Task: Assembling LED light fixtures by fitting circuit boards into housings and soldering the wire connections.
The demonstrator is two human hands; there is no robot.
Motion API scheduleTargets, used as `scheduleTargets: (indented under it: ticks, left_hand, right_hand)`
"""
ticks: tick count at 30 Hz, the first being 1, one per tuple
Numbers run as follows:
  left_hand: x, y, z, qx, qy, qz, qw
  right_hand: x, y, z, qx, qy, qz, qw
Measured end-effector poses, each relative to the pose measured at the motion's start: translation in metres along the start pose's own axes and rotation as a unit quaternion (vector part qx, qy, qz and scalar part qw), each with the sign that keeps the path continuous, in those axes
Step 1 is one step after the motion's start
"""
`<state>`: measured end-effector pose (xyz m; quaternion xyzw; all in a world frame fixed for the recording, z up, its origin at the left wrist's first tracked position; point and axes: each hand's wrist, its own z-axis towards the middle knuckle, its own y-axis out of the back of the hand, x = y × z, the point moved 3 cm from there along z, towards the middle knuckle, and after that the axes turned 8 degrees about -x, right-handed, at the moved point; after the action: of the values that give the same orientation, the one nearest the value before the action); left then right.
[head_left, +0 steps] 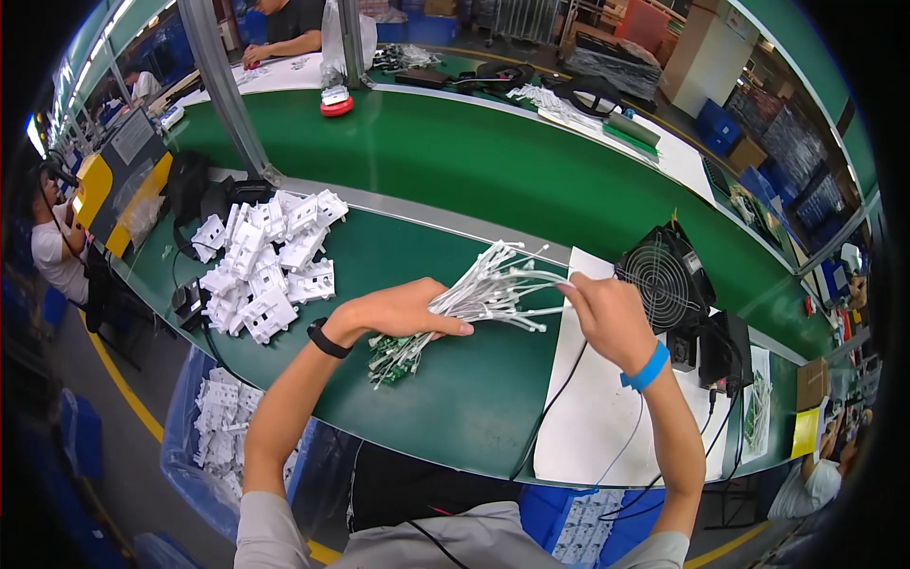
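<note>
White thin leads, a fanned bundle (479, 289), are held above the middle of the green desk (455, 398). The left hand (403, 313) is closed around the bundle near its lower end, where small green boards (393, 358) hang from the leads. The right hand (607, 318) is raised at the bundle's far tips, its fingers pinched together on one or two leads that are drawn out from the rest.

As a judgement, the sorting looks early: almost the whole bundle is kept in the left grip, and no separated leads can be seen laid out on the desk.

A heap of white plastic housings (265, 266) lies toward the desk's left edge, well apart from the hands. More of the same parts are seen in a clear bag (213, 427) below that edge.

A white sheet (588, 417) covers the desk's right part, with a black cable across it. A black fan (664, 280) stands at the sheet's far side, beside a black box (725, 351).

A yellow slip (806, 431) and a brown carton (812, 382) sit at the far right. A yellow-edged panel (118, 175) leans at the far left. Blue crates (588, 526) are stacked under the desk's near edge.
</note>
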<state>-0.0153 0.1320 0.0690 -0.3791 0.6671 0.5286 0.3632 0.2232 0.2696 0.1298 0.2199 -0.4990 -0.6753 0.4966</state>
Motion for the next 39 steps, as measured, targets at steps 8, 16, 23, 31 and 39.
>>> scheduleTargets:
  ticks: [8, 16, 23, 31, 39]
  left_hand:
    - [-0.001, -0.014, -0.001, 0.018, 0.031, 0.009, 0.999]
    - [0.007, -0.005, 0.004, -0.048, 0.035, 0.048, 0.997]
    - [0.007, -0.004, 0.002, -0.049, 0.033, 0.001, 0.998]
    - [0.019, -0.007, 0.004, -0.077, -0.015, 0.054, 0.995]
    - [0.003, 0.004, 0.0, -0.057, 0.001, -0.066, 0.996]
  right_hand:
    - [0.024, -0.013, -0.009, 0.05, 0.056, 0.063, 0.995]
    - [0.019, 0.001, -0.006, -0.088, 0.002, 0.154, 0.984]
    - [0.021, 0.007, -0.002, -0.061, -0.039, 0.181, 0.981]
    - [0.015, 0.043, 0.002, -0.224, -0.052, 0.171, 0.958]
    - [-0.003, 0.032, -0.004, -0.179, -0.016, 0.051, 0.982]
